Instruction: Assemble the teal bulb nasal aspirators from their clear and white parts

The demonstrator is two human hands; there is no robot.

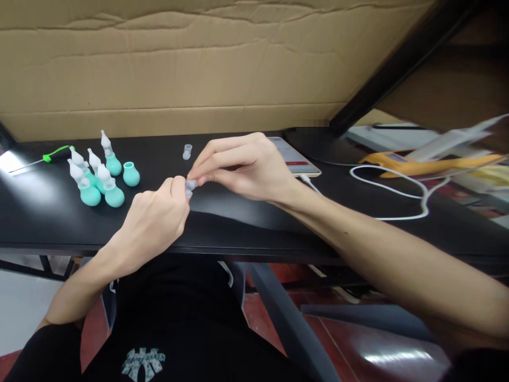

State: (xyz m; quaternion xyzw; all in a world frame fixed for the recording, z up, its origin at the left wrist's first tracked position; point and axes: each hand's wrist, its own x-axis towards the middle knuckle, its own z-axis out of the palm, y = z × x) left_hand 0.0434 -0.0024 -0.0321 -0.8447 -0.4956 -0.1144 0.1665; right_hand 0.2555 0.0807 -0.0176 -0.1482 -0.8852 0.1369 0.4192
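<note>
Over the black table, both my hands meet at a small translucent plastic piece. My left hand is closed around it from the left, its fingers partly hidden behind the knuckles. From the right, my right hand pinches the upper end between thumb and fingertips. A similar clear plastic connector stands on the table just beyond. To the left is a teal rubber bulb with an open top. Beside it stand several teal bulbs fitted with clear pointed tips.
A smartphone lies behind my right hand, with a white cable looping to the right. A yellow tool rests farther right. A green-and-black handled tool lies at far left. Cardboard walls off the back.
</note>
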